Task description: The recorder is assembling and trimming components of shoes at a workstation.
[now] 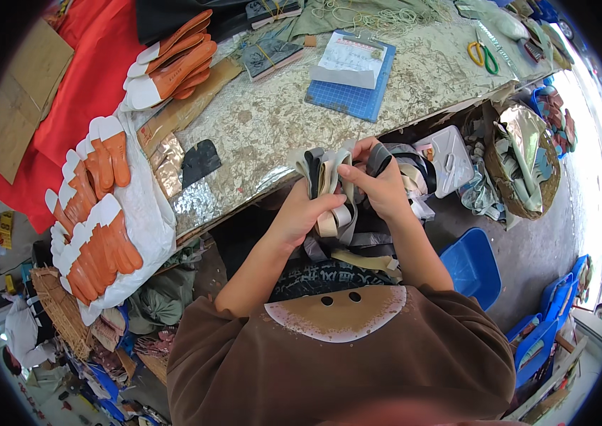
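In front of my chest, just off the table's near edge, I hold a bunch of looped strips [328, 177] in grey, black and cream. My left hand [304, 213] is closed round its lower left side, thumb laid across the strips. On the other side my right hand [379, 186] pinches dark grey strips [378, 162] between thumb and fingers. Whether the strips are cloth or leather I cannot make out. Beneath my hands more pale and grey strips [365, 241] hang or lie near my lap, partly covered.
A blue clipboard [347, 96] with paper lies on the worn table [258, 121]; green-and-yellow-handled scissors [484, 57] rest farther right. Stacked orange-and-white insoles [106, 248] cover the left end. To the right are a clear plastic box [455, 167], a filled basket [549, 188] and a blue bin [473, 266].
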Demonstrator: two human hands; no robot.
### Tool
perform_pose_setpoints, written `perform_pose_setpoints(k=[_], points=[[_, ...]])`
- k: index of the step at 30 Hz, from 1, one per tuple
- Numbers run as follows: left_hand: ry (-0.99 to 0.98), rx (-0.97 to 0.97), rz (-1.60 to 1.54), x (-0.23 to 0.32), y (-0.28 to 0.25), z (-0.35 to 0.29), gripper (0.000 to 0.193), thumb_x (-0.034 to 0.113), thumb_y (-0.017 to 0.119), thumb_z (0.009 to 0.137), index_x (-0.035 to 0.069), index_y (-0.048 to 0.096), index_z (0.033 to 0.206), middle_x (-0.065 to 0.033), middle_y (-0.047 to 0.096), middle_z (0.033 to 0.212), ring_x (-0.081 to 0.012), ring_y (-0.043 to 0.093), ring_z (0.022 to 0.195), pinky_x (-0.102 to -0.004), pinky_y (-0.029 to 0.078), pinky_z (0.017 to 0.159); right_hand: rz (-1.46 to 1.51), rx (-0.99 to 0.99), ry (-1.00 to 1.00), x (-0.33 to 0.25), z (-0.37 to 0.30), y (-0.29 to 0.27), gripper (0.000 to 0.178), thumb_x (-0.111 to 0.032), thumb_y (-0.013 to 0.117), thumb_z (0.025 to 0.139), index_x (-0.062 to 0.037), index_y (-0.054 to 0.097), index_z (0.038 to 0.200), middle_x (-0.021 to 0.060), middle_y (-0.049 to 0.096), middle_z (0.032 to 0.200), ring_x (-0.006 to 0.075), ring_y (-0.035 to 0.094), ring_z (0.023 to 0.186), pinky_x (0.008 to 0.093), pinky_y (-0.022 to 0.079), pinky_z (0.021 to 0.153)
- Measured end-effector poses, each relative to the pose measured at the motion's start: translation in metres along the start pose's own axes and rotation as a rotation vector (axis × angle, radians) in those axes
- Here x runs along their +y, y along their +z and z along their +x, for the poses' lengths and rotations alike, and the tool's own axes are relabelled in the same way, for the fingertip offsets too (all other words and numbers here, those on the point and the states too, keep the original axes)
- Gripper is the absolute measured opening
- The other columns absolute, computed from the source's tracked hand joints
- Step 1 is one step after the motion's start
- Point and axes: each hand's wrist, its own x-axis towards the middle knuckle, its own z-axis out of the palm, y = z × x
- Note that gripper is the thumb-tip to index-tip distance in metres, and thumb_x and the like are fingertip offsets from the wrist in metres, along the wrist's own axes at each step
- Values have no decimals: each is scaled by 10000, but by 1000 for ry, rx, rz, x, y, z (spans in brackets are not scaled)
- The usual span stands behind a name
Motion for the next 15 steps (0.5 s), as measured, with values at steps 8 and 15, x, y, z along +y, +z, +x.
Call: perform_pose_setpoints(k=[8, 15], points=[[101, 153, -8, -4, 6, 4, 361, 266, 620, 934, 23, 553, 1193, -35, 605, 1063, -99, 578, 957, -264, 468, 820, 78, 39, 31, -4, -1, 0, 282, -98, 772, 782, -34, 546, 938, 15, 597, 872, 51, 547, 684, 198, 441, 630], [-48, -27, -234, -7, -6, 18, 300, 296, 627, 921, 69, 565, 1107, 14, 586, 936, -82, 579, 842, -253, 477, 746, 135, 53, 97, -3, 9, 4, 227, -88, 769, 770, -55, 582, 896, -22, 584, 731, 38, 463, 554, 183, 345, 498]])
